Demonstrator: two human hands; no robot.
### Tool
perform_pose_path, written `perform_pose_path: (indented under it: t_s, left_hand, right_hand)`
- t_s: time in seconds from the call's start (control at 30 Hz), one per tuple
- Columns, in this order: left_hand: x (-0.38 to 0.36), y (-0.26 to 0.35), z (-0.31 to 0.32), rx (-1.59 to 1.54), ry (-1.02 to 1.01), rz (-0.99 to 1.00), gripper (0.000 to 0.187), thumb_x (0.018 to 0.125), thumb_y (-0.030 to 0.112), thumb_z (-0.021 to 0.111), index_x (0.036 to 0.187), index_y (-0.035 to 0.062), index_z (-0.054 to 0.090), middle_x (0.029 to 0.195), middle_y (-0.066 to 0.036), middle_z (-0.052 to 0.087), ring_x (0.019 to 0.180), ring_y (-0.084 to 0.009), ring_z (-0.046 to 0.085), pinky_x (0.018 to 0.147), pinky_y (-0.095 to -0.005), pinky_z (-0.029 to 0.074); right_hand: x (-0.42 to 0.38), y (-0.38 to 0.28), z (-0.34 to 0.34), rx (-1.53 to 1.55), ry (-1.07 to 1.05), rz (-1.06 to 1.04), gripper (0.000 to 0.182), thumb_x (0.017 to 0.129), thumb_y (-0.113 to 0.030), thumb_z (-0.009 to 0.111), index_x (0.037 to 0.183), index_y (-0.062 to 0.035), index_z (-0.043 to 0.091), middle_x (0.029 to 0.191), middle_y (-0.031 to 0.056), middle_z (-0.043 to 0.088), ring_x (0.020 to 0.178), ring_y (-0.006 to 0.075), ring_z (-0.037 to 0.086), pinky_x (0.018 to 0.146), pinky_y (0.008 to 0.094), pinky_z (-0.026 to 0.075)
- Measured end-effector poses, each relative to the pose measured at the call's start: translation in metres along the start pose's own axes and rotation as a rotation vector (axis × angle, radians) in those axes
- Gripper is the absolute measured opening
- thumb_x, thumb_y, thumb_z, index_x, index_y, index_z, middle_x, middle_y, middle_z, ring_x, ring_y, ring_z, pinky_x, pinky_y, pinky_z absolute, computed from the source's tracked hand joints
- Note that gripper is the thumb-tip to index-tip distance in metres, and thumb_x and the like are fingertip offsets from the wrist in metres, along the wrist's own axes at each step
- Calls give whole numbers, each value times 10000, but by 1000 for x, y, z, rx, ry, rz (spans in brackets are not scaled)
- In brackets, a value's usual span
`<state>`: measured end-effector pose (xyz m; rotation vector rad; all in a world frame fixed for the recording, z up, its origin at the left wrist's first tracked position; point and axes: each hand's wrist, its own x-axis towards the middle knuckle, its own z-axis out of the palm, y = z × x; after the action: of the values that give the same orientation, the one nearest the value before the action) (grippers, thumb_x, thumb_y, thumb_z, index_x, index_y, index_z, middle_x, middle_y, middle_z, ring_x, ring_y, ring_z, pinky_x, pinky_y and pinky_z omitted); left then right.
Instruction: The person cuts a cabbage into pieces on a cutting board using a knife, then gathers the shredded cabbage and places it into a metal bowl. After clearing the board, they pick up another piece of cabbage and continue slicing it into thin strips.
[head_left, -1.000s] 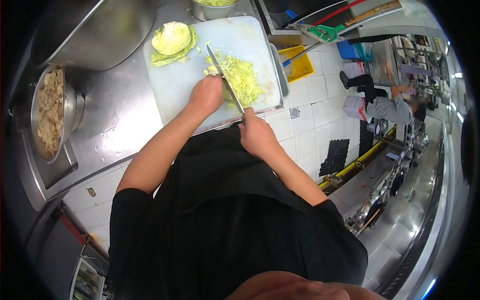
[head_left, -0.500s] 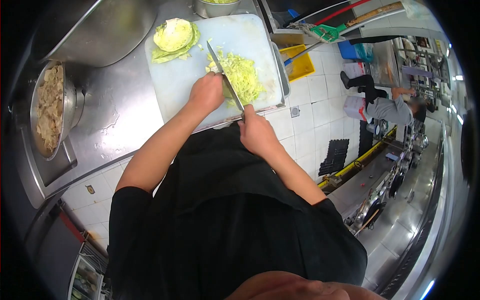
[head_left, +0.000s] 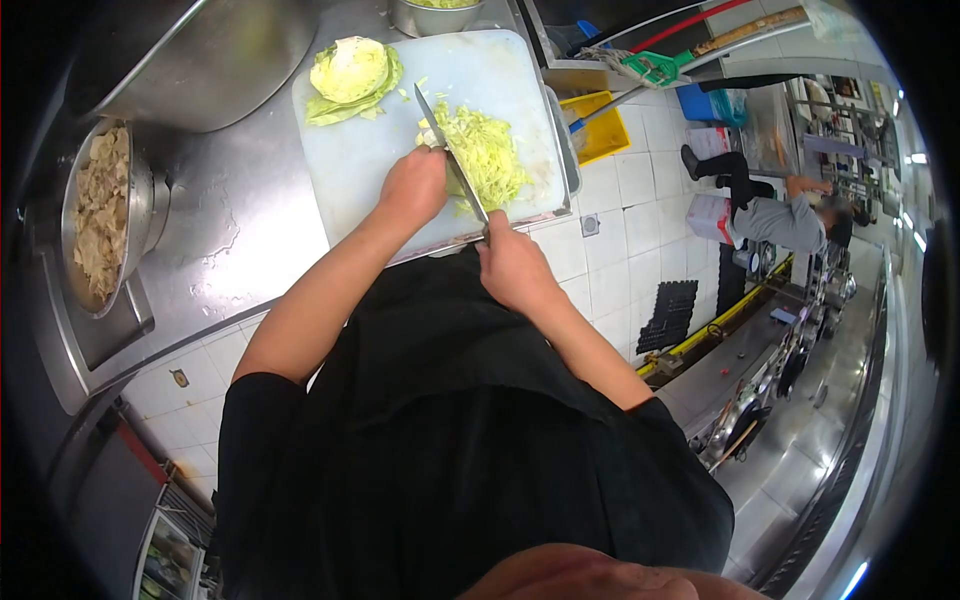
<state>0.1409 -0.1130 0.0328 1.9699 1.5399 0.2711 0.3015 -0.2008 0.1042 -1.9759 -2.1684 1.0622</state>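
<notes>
Gripping a knife (head_left: 457, 169) with closed fingers, the right hand (head_left: 515, 270) angles it along shredded cabbage (head_left: 490, 160) on a white board (head_left: 350, 180), while the left hand (head_left: 415, 188), fingers curled – apparently against the blade, their hold unclear – could be cut if it slipped.

The board (head_left: 345, 180) looked like smooth, matt plastic, and on it the knife (head_left: 456, 170) in my right hand (head_left: 516, 266) had a smooth metal blade. Under the board, the desk (head_left: 250, 225) was metal, glossy with wet-looking spots. Left of the board, the big pot (head_left: 220, 85) and the bowl (head_left: 138, 225) were shiny metal. Right of the board, the yellow bin (head_left: 607, 130) looked like smooth plastic, above glossy floor tiles (head_left: 645, 230). Below the board, my apron (head_left: 420, 335) was matt cloth, softly creased.
</notes>
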Motion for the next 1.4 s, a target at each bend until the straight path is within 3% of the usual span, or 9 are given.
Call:
perform_pose_path:
  t_s: [0.17, 0.4, 0.57, 0.7, 0.9, 1.0, 1.07, 1.2, 1.4]
  left_hand:
    - [-3, 0, 0, -6, 36, 40, 215, 725, -47, 590, 938, -44, 627, 934, -250, 631, 877, -397, 650, 778, -446, 542]
    - [-4, -2, 3, -42, 69, 27, 212, 726, -53, 578, 933, -53, 623, 927, -256, 629, 865, -405, 649, 762, -456, 545]
    - [-3, -3, 9, -28, 77, 15, 220, 736, -48, 565, 948, -40, 628, 935, -255, 628, 852, -413, 648, 752, -464, 543]
    - [-3, -2, 3, -26, 90, 12, 226, 737, -42, 563, 954, -36, 629, 931, -250, 629, 846, -414, 646, 757, -466, 540]
    - [-4, -4, 3, -60, 95, 5, 195, 741, -29, 565, 921, -27, 639, 934, -227, 629, 859, -400, 643, 774, -464, 531]
    - [-5, -4, 4, -44, 63, -16, 188, 732, -33, 571, 905, -21, 642, 936, -221, 627, 866, -397, 640, 774, -467, 527]
    - [-6, -5, 8, -86, 147, 38, 50, 748, -26, 571, 790, -22, 598, 834, -211, 604, 818, -400, 609, 717, -474, 493]
    - [-5, -5, 9, -79, 144, 42, 50, 739, -33, 579, 786, -23, 593, 844, -215, 605, 822, -402, 606, 718, -475, 490]
    - [-3, -9, 11, -125, 200, 22, 59, 713, -42, 589, 769, -24, 581, 828, -218, 610, 814, -408, 604, 718, -478, 487]
  right_hand:
    - [44, 19, 28, -3, 61, -42, 238, 858, -63, 576, 1001, 28, 408, 792, 302, 619, 782, 494, 601, 701, 569, 465]
    - [-8, -9, -14, -21, -24, 4, 224, 868, -86, 555, 1001, 25, 412, 782, 307, 621, 775, 492, 610, 695, 577, 469]
    - [32, 9, 30, 5, 61, -34, 213, 876, -87, 549, 1000, 20, 414, 780, 309, 621, 775, 498, 607, 689, 577, 470]
    - [47, 7, 18, 17, 76, -64, 204, 880, -86, 543, 996, 20, 414, 764, 309, 616, 759, 504, 602, 684, 576, 469]
    - [-1, -12, -11, 7, 6, -27, 200, 879, -81, 541, 976, 33, 408, 762, 313, 613, 754, 501, 603, 678, 578, 467]
    - [10, -2, 6, 17, 26, -64, 201, 877, -82, 542, 975, 32, 408, 775, 314, 615, 762, 494, 607, 676, 578, 467]
    - [34, 8, 27, 10, 34, -54, 202, 876, -78, 544, 975, 33, 408, 779, 314, 616, 765, 491, 608, 677, 578, 467]
    - [54, 7, 21, 11, 55, -71, 204, 872, -69, 546, 979, 40, 411, 782, 315, 616, 774, 489, 611, 687, 573, 469]
    - [-1, -14, -16, -17, -42, 1, 203, 874, -70, 543, 985, 43, 415, 787, 315, 615, 788, 490, 608, 698, 563, 471]
